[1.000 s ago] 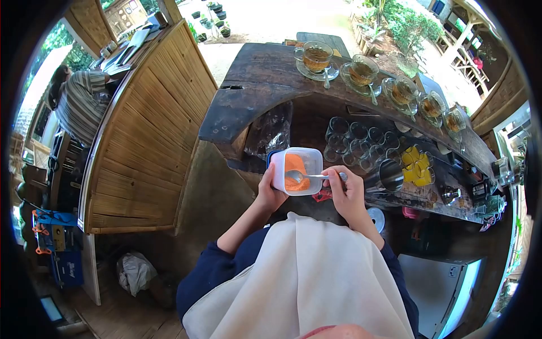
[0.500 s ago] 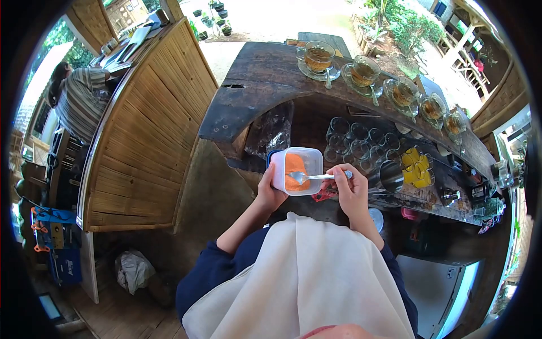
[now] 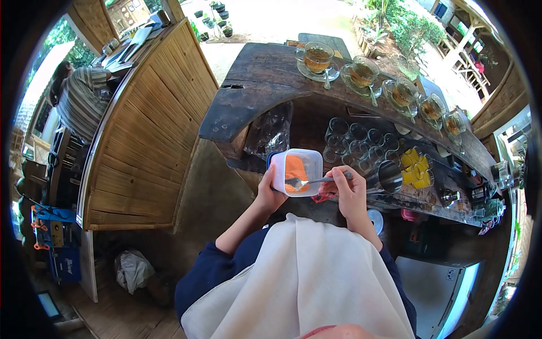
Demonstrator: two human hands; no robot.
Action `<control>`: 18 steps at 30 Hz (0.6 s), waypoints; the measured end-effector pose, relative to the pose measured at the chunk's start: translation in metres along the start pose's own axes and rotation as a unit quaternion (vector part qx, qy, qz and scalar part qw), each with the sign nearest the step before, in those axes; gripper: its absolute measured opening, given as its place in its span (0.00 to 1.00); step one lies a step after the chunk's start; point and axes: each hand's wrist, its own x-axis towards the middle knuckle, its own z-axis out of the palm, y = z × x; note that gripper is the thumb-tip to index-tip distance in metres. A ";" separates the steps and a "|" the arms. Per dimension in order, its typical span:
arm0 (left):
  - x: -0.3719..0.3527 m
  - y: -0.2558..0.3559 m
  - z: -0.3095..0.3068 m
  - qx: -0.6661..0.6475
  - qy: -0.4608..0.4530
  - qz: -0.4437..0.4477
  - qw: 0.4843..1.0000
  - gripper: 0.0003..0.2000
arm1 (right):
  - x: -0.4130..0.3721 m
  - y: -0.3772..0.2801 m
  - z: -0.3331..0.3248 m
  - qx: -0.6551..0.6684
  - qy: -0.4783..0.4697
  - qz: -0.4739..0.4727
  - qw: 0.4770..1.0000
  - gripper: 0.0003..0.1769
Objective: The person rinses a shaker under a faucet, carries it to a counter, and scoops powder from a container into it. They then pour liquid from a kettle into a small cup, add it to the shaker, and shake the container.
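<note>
My left hand (image 3: 272, 191) is wrapped round the left side of a clear plastic container (image 3: 315, 164), tilted so its opening faces me. Orange powder (image 3: 294, 167) lies along its left side. A blue lid (image 3: 271, 156) shows behind the container, by my left fingers. Between the fingers of my right hand (image 3: 349, 189) is the handle of a metal spoon (image 3: 323, 180). Its bowl is inside the container, at the orange powder. Something red (image 3: 323, 198) shows just below the container, partly hidden.
Glass cups of amber drink (image 3: 318, 58) on saucers with spoons line the dark wooden counter (image 3: 248, 85). Several empty glasses (image 3: 357, 133) and glasses of yellow content (image 3: 416, 168) stand on the lower shelf. A person in a striped top (image 3: 83, 101) is behind the bamboo counter (image 3: 147, 135).
The spoon has turned in my right hand and its bowl has dipped lower into the orange powder. My left hand and the container stay nearly in place.
</note>
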 end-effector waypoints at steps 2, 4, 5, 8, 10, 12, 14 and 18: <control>0.002 -0.002 -0.001 -0.001 0.002 -0.001 1.000 0.31 | 0.000 0.002 -0.003 0.028 0.004 -0.006 1.000 0.13; 0.005 -0.003 0.000 -0.001 0.003 -0.003 1.000 0.31 | 0.000 0.002 -0.005 0.056 0.009 -0.013 0.998 0.13; 0.006 -0.004 0.001 0.005 -0.002 -0.001 1.000 0.31 | 0.000 0.001 -0.006 0.052 0.012 -0.005 0.999 0.13; 0.010 -0.004 0.003 0.013 -0.018 -0.007 1.000 0.31 | -0.001 0.002 -0.008 0.063 0.021 0.004 0.998 0.13; 0.012 -0.005 0.007 0.012 -0.028 -0.012 0.999 0.31 | -0.001 0.001 -0.008 0.077 0.025 0.005 0.997 0.13; 0.013 -0.004 0.010 0.007 -0.038 -0.029 0.999 0.31 | -0.001 -0.001 -0.009 0.075 0.035 0.005 0.997 0.13; 0.014 -0.005 0.013 0.016 -0.034 -0.031 0.999 0.31 | -0.001 0.001 -0.012 0.078 0.042 0.000 0.996 0.13; 0.016 -0.004 0.019 -0.020 -0.046 -0.055 0.997 0.31 | 0.000 0.005 -0.017 0.093 0.062 0.001 0.994 0.13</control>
